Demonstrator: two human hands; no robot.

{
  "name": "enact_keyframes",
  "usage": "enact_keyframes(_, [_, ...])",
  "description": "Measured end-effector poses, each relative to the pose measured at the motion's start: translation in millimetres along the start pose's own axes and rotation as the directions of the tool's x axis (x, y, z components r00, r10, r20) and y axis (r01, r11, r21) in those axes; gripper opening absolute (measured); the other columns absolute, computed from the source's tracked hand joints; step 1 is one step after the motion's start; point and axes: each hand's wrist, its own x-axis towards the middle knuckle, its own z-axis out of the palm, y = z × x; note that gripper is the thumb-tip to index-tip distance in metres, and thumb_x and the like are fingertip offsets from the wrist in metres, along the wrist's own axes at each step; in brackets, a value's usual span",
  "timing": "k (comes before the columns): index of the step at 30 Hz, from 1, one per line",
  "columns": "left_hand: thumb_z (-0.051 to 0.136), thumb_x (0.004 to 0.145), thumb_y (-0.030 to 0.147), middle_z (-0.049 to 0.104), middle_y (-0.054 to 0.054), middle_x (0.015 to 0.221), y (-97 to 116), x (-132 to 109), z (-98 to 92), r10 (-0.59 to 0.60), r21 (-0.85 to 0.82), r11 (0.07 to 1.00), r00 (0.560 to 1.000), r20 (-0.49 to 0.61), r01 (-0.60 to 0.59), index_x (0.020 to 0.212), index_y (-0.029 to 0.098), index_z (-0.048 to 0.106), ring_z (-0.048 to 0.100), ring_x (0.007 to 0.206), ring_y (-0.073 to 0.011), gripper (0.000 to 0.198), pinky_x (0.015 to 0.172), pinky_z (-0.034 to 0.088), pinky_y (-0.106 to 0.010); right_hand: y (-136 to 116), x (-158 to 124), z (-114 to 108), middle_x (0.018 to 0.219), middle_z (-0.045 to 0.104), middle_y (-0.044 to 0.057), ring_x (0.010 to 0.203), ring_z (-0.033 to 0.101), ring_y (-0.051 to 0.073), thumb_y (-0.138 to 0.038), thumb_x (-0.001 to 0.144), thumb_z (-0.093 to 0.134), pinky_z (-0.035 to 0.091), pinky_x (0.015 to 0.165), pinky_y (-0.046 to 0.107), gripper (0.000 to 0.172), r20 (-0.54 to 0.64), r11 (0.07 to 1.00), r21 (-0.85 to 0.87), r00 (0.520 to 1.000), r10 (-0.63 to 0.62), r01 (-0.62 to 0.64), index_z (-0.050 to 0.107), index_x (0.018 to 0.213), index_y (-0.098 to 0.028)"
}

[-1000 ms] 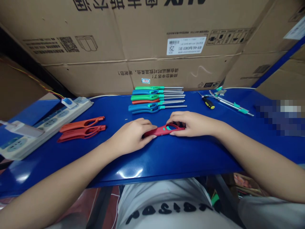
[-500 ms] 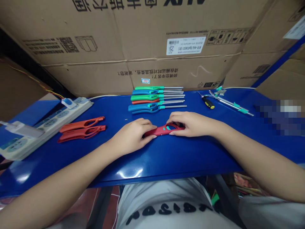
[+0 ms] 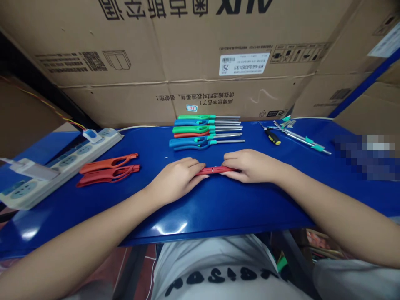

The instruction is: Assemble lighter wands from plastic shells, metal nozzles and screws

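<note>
A red lighter handle (image 3: pixel 215 170) is held between my two hands, its narrow edge turned up with a seam along it. My left hand (image 3: pixel 177 179) pinches its left end between thumb and fingers. At the other end, my right hand (image 3: pixel 250 166) is closed around it; the fingers cover that part. Beyond the hands lies a stack of long-necked lighters (image 3: pixel 195 130) in green, blue and orange-red, their metal tubes pointing right. To the left rest orange and red handle shells (image 3: pixel 109 175), side by side.
A white power strip (image 3: pixel 71 162) with plugs runs along the left of the blue table (image 3: pixel 218 212). At the back right lie a black and yellow screwdriver (image 3: pixel 273 136) and loose metal tubes (image 3: pixel 301 136). A large cardboard box (image 3: pixel 175 50) stands behind.
The red handle has been rolled in my hands: its broad side with the finger loop and turquoise trigger showed before, and now its narrow edge shows. Both hands keep their hold.
</note>
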Motion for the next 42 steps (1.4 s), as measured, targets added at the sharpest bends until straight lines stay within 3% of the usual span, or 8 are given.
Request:
enact_keyframes(4, [0.051,0.102,0.033,0.074,-0.01,0.101,-1.5,0.2,-1.1,0.014,-0.041,0.999,0.999,-0.042,-0.016,0.109,0.013,0.069,0.068,0.093,-0.024,0.028,0.083,0.056,-0.036,2.0,-1.1,3.8,0.082,0.065,0.007,0.071,0.057,0.017,-0.034,0.102,0.045,0.041,0.067,0.028,0.033,-0.104,0.999,0.003,0.994,-0.035,0.035,0.07,0.096,-0.014])
enact_keyframes(11, [0.052,0.101,0.035,0.073,-0.009,0.1,-7.8,2.3,-6.1,-0.072,-0.033,0.997,0.995,-0.076,0.069,0.106,0.015,0.068,0.067,0.092,-0.0234,0.026,0.079,0.054,-0.035,14.6,-3.0,-5.6,0.086,0.068,0.008,0.075,0.061,0.017,-0.04,0.098,0.055,0.043,0.068,0.028,0.028,-0.143,0.991,0.118,0.986,0.081,-0.064,0.07,0.097,-0.015])
enact_keyframes(18, [0.059,0.099,0.033,0.074,-0.01,0.098,-18.4,5.1,-12.9,-0.049,-0.096,0.995,0.969,-0.243,0.026,0.106,0.013,0.068,0.068,0.092,-0.0223,0.023,0.085,0.054,-0.034,24.8,-8.9,-11.3,0.079,0.067,0.007,0.07,0.057,0.018,-0.043,0.098,0.054,0.04,0.065,0.028,0.03,-0.256,0.99,0.022,0.957,0.139,-0.138,0.064,0.09,-0.016])
enact_keyframes(23, [0.058,0.099,0.033,0.074,-0.01,0.098,-12.8,3.7,-13.0,-0.03,-0.082,0.997,0.961,-0.275,0.008,0.107,0.013,0.069,0.068,0.091,-0.0221,0.024,0.084,0.055,-0.034,15.6,-8.8,-19.9,0.082,0.067,0.008,0.071,0.058,0.019,-0.041,0.1,0.047,0.036,0.064,0.029,0.03,-0.234,0.978,-0.088,0.958,0.163,-0.188,0.062,0.092,-0.017])
enact_keyframes(28, [0.061,0.097,0.038,0.071,-0.012,0.11,-6.8,1.2,-2.7,-0.036,-0.009,0.999,0.981,-0.192,0.035,0.137,0.015,0.055,0.069,0.095,-0.0232,0.046,0.08,0.057,-0.034,4.4,-3.1,-21.2,0.084,0.069,0.009,0.076,0.061,0.022,-0.038,0.103,0.04,0.033,0.065,0.032,0.033,-0.096,0.944,-0.203,0.964,0.247,-0.262,0.058,0.086,-0.017])
enact_keyframes(32, [0.055,0.1,0.04,0.073,-0.011,0.102,-3.6,-1.3,-5.0,0.05,0.065,0.997,0.983,-0.177,-0.039,0.135,0.015,0.058,0.071,0.084,-0.0208,0.043,0.073,0.057,-0.031,0.7,-0.9,-16.6,0.084,0.07,0.007,0.075,0.063,0.02,-0.043,0.103,0.039,0.037,0.065,0.031,0.038,-0.053,0.965,-0.094,0.969,0.242,-0.246,0.059,0.084,-0.018])
enact_keyframes(36, [0.053,0.1,0.043,0.076,-0.008,0.084,-0.5,-2.8,-11.7,0.147,0.097,0.987,0.96,-0.237,-0.127,0.122,0.014,0.067,0.072,0.069,-0.0179,0.039,0.064,0.055,-0.027,3.4,-4.2,-14.9,0.103,0.073,0.007,0.095,0.068,0.022,-0.044,0.098,0.052,0.048,0.08,0.032,0.028,-0.261,0.973,0.12,0.94,0.22,-0.195,0.064,0.104,-0.019])
enact_keyframes(42, [0.053,0.101,0.039,0.08,-0.006,0.09,2.5,-2.3,-9.3,0.042,-0.015,0.999,0.948,-0.317,-0.049,0.113,0.016,0.073,0.075,0.068,-0.0178,0.032,0.061,0.053,-0.024,2.1,-4.4,-14.0,0.109,0.072,0.008,0.1,0.068,0.02,-0.036,0.093,0.065,0.052,0.088,0.032,0.024,-0.369,0.978,0.19,0.93,-0.004,0.08,0.063,0.112,-0.021])
